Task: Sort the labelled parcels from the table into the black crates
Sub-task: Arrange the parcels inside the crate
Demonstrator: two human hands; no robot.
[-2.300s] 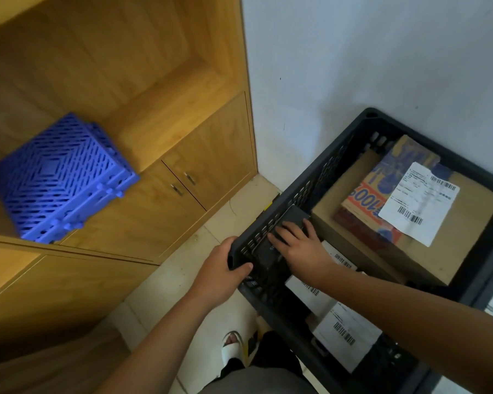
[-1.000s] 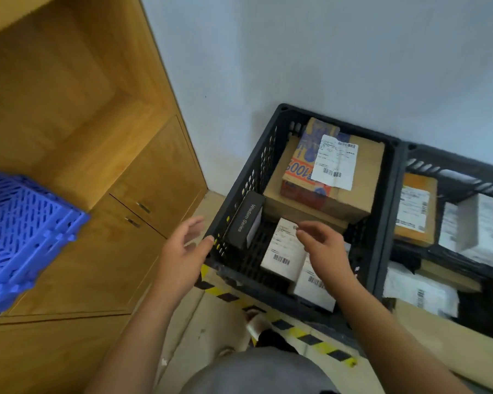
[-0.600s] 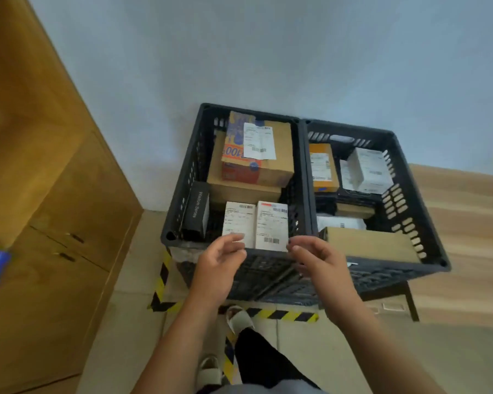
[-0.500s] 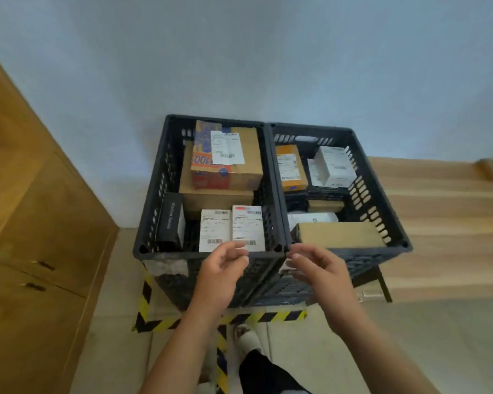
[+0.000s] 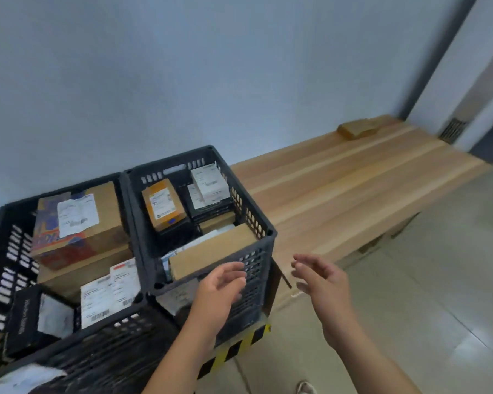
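Note:
Two black crates stand side by side against the wall. The left crate [image 5: 3,245] holds a large cardboard box [image 5: 77,223] with a white label, a black box [image 5: 26,317] and two white labelled parcels [image 5: 108,291]. The right crate [image 5: 256,223] holds an orange parcel [image 5: 162,204], white boxes [image 5: 209,182] and a brown box [image 5: 211,248]. My left hand [image 5: 218,291] hovers empty in front of the right crate, fingers relaxed. My right hand [image 5: 322,282] hangs empty to its right. A brown parcel [image 5: 356,127] lies at the far end of the wooden table [image 5: 353,183].
The wooden table runs along the blue-grey wall to the right of the crates. Yellow-black tape [image 5: 234,351] marks the tiled floor below the crates. A grey door frame [image 5: 450,69] stands at the far right. My sandalled foot [image 5: 305,388] shows at the bottom.
My view has swung right from the wooden cabinet to the crates and table. Both hands left the left crate and now hang empty by the right crate.

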